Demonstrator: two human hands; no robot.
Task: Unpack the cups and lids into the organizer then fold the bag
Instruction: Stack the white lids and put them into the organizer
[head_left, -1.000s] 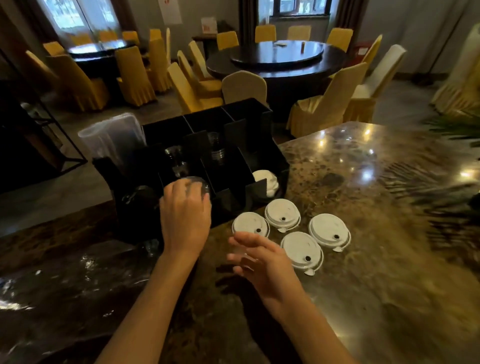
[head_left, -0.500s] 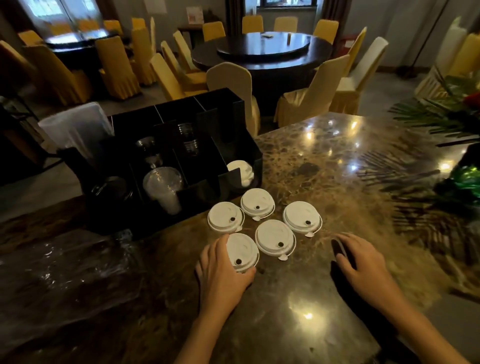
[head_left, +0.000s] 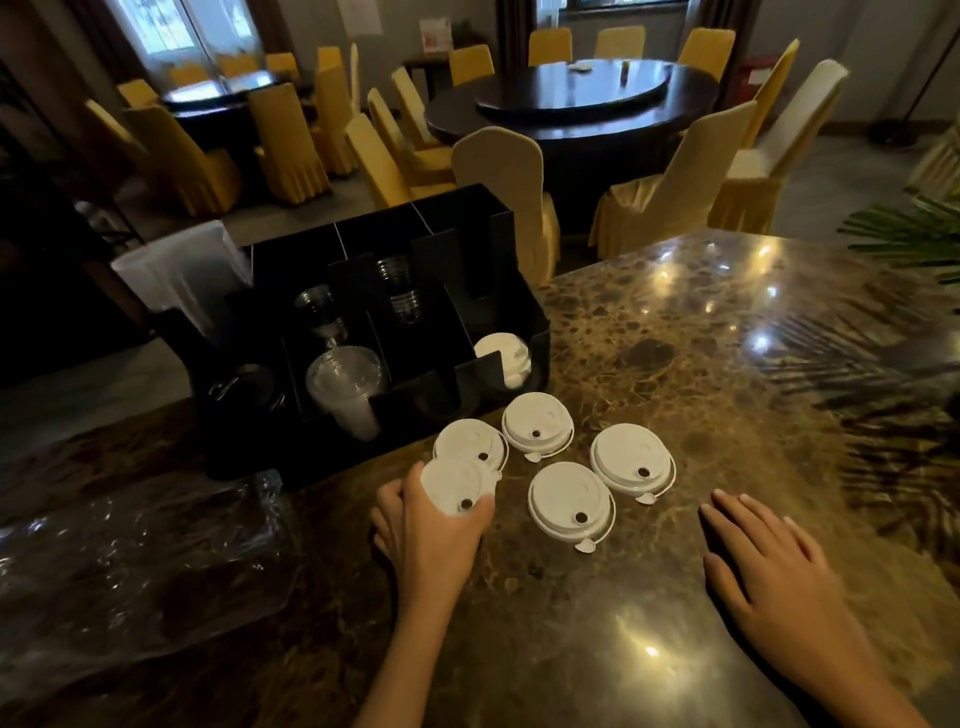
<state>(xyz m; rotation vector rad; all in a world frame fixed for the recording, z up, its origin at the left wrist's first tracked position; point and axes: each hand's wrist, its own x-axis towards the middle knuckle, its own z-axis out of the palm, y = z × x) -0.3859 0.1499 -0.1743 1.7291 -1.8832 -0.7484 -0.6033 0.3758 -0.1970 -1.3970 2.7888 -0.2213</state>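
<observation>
Right hand (head_left: 774, 577) flat on marble counter (head_left: 597, 649), fingers spread, holding nothing. Left hand (head_left: 426, 535) pinching white lid (head_left: 457, 486) by rim, lifted and tilted, overlapping second lid (head_left: 467, 441). Clear plastic bag (head_left: 130, 566) crumpled at left on counter. Three more lids (head_left: 569, 501) flat beside, just in front of black organizer (head_left: 519, 374). In organizer: clear cups (head_left: 343, 384) in front middle slot, white lids (head_left: 506, 356) in right slot. Yellow chairs (head_left: 498, 171) beyond.

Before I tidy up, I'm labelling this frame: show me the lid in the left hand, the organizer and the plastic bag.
lid (head_left: 457, 486), head view, its top face.
organizer (head_left: 470, 376), head view, front wall.
plastic bag (head_left: 140, 561), head view, its crinkled middle.
</observation>
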